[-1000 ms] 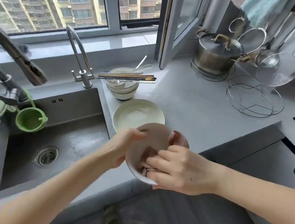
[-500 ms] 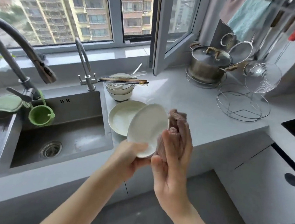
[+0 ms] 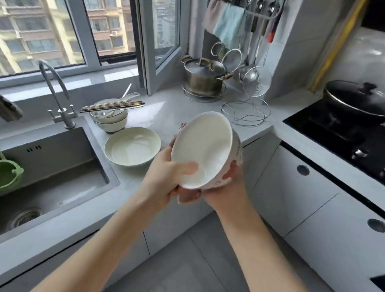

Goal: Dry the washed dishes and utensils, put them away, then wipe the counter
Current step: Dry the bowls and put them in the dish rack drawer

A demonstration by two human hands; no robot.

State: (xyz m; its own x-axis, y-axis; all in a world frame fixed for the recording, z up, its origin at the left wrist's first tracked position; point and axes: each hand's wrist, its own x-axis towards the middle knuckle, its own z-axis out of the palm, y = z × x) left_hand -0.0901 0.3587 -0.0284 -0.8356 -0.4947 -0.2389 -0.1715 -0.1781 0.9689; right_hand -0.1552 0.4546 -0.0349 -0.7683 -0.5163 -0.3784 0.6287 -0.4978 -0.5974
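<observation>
Now bowl [image 3: 202, 147] raised to frame centre, cloth [image 3: 188, 197] beneath it. Left hand [image 3: 166, 176] pinches rim, right hand [image 3: 226, 193] cups base. Risk: if wet, bowl slips, breaks on floor [image 3: 196, 267].

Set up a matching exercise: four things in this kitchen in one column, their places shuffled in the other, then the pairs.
1. white bowl
2. green plate
3. chopsticks
4. black pan

A. on the stove
B. across the stacked bowls
C. held by the left hand and right hand
D. on the counter beside the sink

Pairs: 1-C, 2-D, 3-B, 4-A
</observation>
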